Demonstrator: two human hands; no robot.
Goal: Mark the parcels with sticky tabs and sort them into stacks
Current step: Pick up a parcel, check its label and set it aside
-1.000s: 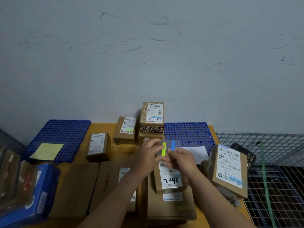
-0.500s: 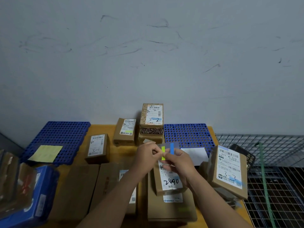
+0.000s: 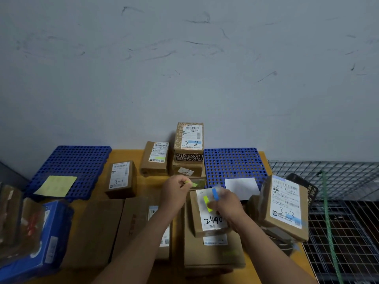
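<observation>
The left hand [image 3: 173, 191] pinches a single yellow-green sticky tab [image 3: 191, 183] between thumb and fingertips, lifted clear of everything. Just beside it, the right hand [image 3: 227, 204] grips a clear tab sheet [image 3: 209, 194] carrying a yellow and a blue strip, thumb across it. Directly under that hand lies the parcel marked 2490 [image 3: 213, 221], on top of a larger box. The parcel marked 3-3 [image 3: 285, 208] leans to the right of the right hand, and the parcel marked 3-2 [image 3: 190, 138] tops a stack beyond both hands.

The yellow table [image 3: 125, 155] bears 2 blue mats [image 3: 69, 169], 1 left of the left hand [image 3: 174, 191], 1 beyond the right hand [image 3: 227, 204]. Parcels [image 3: 121, 177], apparently some stacked, surround both.
</observation>
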